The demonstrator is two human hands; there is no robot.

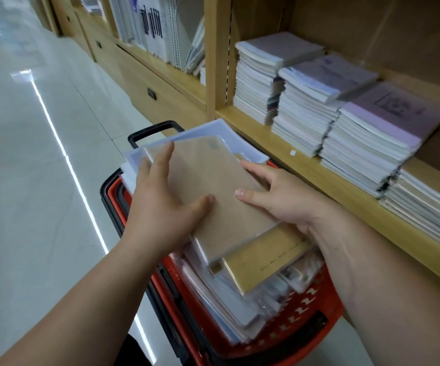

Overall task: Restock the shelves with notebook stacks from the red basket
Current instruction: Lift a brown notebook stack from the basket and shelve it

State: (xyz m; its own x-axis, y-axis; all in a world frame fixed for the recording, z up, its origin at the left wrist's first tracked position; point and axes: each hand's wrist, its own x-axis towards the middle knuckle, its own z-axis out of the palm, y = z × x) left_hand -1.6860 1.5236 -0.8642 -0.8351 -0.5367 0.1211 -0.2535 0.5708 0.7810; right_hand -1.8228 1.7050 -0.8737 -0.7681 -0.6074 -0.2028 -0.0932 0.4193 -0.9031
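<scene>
1. The red basket (306, 313) sits nearest on the floor (42, 180), crammed with wrapped notebook packs, too overlapped to count.
2. The left hand (166, 202) grips the left edge of one brown notebook stack (208, 180), with the thumb pressed on the cover and the fingers stretched along the side.
3. The right hand (279, 196) clasps the right edge — thumb on top, fingers curled round the side.
4. This single stack is held over the basket, just in front of the shelf (279, 143).
5. Four shelved stacks (316, 101) lie in a row; beyond them — upright notebooks (160, 30).
</scene>
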